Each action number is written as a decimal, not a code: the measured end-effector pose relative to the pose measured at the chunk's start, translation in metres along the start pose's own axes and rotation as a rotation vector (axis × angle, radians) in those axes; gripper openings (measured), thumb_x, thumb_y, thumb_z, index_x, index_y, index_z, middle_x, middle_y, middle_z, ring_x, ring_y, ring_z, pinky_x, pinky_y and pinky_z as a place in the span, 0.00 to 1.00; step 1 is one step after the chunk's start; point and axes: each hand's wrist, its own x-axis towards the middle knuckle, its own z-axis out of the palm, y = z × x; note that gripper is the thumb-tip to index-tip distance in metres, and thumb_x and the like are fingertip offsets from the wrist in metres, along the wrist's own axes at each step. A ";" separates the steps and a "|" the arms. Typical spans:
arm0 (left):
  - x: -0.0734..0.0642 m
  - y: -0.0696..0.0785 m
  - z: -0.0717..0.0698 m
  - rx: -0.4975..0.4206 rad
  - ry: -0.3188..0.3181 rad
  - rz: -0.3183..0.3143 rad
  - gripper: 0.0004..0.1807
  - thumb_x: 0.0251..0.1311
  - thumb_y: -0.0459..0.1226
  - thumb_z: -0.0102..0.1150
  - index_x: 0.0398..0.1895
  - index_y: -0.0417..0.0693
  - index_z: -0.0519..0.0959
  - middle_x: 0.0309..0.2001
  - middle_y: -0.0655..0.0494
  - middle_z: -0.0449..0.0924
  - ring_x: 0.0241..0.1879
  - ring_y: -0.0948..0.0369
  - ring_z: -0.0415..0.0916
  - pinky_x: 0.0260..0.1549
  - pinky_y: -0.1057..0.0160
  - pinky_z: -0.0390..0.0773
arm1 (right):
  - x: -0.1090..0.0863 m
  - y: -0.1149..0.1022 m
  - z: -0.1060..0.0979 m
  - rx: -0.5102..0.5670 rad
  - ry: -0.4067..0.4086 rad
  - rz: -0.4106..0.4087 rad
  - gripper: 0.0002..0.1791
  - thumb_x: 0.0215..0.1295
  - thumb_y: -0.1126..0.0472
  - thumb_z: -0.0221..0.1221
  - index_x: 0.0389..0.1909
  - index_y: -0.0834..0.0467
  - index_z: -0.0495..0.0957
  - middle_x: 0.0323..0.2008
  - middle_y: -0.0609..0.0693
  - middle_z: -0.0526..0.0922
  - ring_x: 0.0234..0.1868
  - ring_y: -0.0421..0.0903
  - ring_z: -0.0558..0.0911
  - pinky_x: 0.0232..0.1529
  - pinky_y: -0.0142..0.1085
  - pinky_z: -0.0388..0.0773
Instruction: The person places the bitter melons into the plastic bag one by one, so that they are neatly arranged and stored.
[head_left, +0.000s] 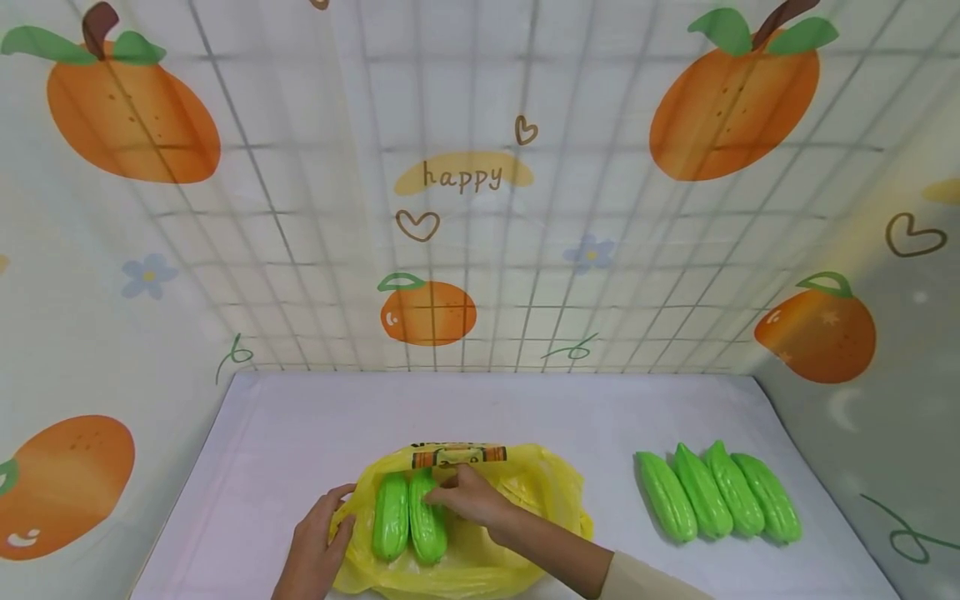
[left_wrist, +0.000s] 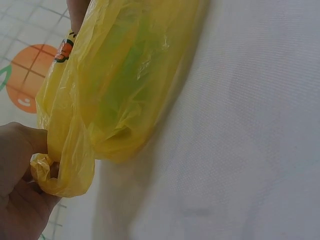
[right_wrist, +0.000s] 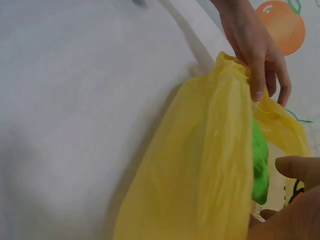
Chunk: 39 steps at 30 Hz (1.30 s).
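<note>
A yellow plastic bag (head_left: pixel 487 575) lies with its mouth spread, and inside it two glossy green, ridged, cucumber-shaped vegetables (head_left: pixel 391 518) rest side by side. My left hand (head_left: pixel 318 533) grips the bag's left edge; in the left wrist view, thumb and fingers (left_wrist: pixel 37 142) pinch a crumpled fold of yellow film. My right hand (head_left: pixel 472 500) reaches into the bag, fingertips at the upper part of the right-hand vegetable (head_left: pixel 427 529). In the right wrist view its thumb (right_wrist: pixel 295 166) stands apart from the fingers, beside the green vegetable (right_wrist: pixel 260 165).
Several more green vegetables (head_left: pixel 705 492) lie in a slanted row on the white table (head_left: pixel 315 408), right of the bag. Behind and at both sides stand pale wall sheets (head_left: pixel 480 250) printed with oranges and a grid.
</note>
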 end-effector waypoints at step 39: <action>0.000 0.002 -0.002 -0.008 -0.013 -0.010 0.21 0.60 0.34 0.55 0.56 0.57 0.69 0.38 0.64 0.73 0.39 0.67 0.71 0.40 0.61 0.74 | -0.074 0.006 -0.120 0.083 0.039 -0.177 0.16 0.64 0.57 0.55 0.49 0.61 0.71 0.44 0.57 0.76 0.44 0.53 0.76 0.44 0.47 0.75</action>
